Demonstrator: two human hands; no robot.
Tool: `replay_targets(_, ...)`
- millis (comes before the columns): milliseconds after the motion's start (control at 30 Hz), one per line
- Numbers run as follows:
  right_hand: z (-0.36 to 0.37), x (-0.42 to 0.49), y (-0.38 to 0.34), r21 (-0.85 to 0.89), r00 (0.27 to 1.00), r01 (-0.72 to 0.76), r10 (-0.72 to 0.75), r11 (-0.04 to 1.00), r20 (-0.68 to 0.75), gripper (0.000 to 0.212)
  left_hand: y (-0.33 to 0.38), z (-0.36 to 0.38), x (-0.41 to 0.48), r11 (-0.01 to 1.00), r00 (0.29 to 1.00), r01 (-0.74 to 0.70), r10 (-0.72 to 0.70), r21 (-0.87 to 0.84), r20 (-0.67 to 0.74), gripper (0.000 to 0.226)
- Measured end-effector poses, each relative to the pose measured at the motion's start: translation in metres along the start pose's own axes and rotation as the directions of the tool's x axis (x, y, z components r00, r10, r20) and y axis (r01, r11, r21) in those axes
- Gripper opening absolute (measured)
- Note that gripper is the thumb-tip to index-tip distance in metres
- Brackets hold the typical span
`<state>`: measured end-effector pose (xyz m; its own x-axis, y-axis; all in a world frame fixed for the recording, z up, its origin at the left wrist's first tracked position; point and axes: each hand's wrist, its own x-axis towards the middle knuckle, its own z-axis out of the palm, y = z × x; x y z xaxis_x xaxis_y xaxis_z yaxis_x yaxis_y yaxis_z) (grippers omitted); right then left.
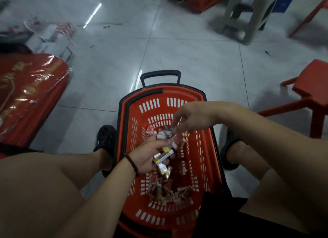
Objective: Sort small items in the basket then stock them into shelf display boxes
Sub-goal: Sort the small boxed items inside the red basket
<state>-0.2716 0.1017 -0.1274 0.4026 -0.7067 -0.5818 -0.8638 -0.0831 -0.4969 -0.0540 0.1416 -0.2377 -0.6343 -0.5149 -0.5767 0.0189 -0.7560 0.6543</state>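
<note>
Several rectangular boxes point(162, 158) gripped in left hand point(147, 154); right hand point(193, 119) pinches one; slotted basket point(204, 158).

There's a thin dark cord band point(132, 165) round my left wrist, black perforated slip-on shoes point(106, 137) on both feet, black shorts point(220, 209).

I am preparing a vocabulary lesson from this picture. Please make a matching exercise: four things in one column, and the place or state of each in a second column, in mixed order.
Column one
1. left hand
2. right hand
3. grey stool
4. red bag

Column two
A. lies on the floor, at the left
B. pinches one small item over the basket
C. stands on the floor, upper right
D. holds several small boxes

Pairs: 1-D, 2-B, 3-C, 4-A
</note>
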Motion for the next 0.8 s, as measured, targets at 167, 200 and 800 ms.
replay_targets(167, 0.016, -0.006, -0.018, 0.237, 0.981, 0.089, -0.045, 0.968, -0.186, 0.025, 0.029, -0.003, -0.025, 0.991, 0.994, -0.100, 0.103, -0.085, 0.037, 0.041)
replay_targets(200, 0.021, -0.003, -0.020, 0.249, 0.967, 0.100, -0.034, 0.963, -0.254, 0.023, 0.032, -0.003, -0.029, 0.989, 0.993, -0.109, 0.112, -0.097, 0.029, 0.041)
replay_targets(800, 0.042, 0.029, -0.026, 0.883, 0.975, 0.155, 0.073, 0.443, -0.208, 0.022, 0.029, -0.010, -0.031, 0.878, 0.942, -0.288, 0.188, -0.383, -0.277, 0.037)
